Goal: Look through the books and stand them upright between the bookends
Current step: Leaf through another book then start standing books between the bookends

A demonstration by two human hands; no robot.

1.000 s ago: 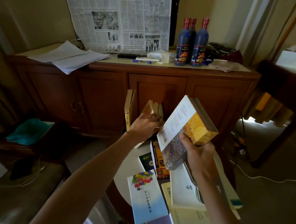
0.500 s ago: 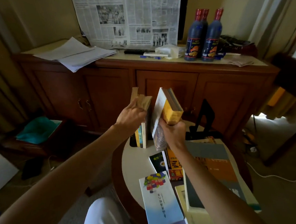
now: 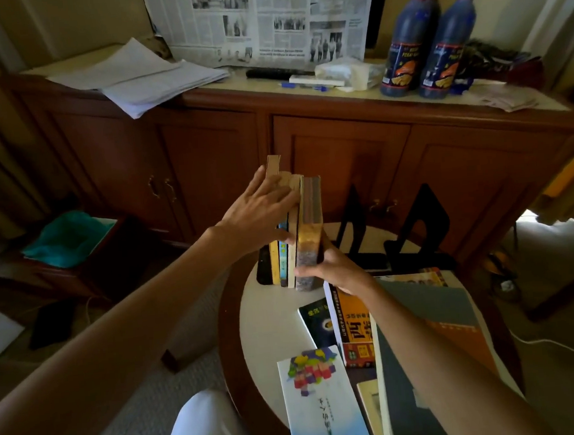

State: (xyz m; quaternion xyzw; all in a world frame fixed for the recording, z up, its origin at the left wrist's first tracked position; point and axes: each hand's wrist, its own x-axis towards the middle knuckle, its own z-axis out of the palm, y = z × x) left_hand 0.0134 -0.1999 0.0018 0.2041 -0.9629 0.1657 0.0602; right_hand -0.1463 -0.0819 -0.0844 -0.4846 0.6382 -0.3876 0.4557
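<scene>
Standing books [image 3: 297, 237] are seen on the table [image 3: 269, 324], with bookends [image 3: 412, 229] at three o'clock and flat books [image 3: 350, 321] at six.

The left hand [image 3: 261, 209] lies flat over the upper faces of the standing books [image 3: 289, 247], so the covers under its fingers [image 3: 277, 197] cannot be read. The right hand [image 3: 336, 268] wraps the foot of the thick yellow book [image 3: 309, 236]; its fingers are hidden behind that book, and the cover is smeared. A black bookend [image 3: 263, 266] shows only as a sliver left of the left fingers. Right of the right fingers, the bases of two more bookends [image 3: 419, 232] merge in shadow. Below the wrist, the flat books [image 3: 433, 336] run off the bottom edge, their titles too small to read. The table [image 3: 269, 327] is cut off there too.
</scene>
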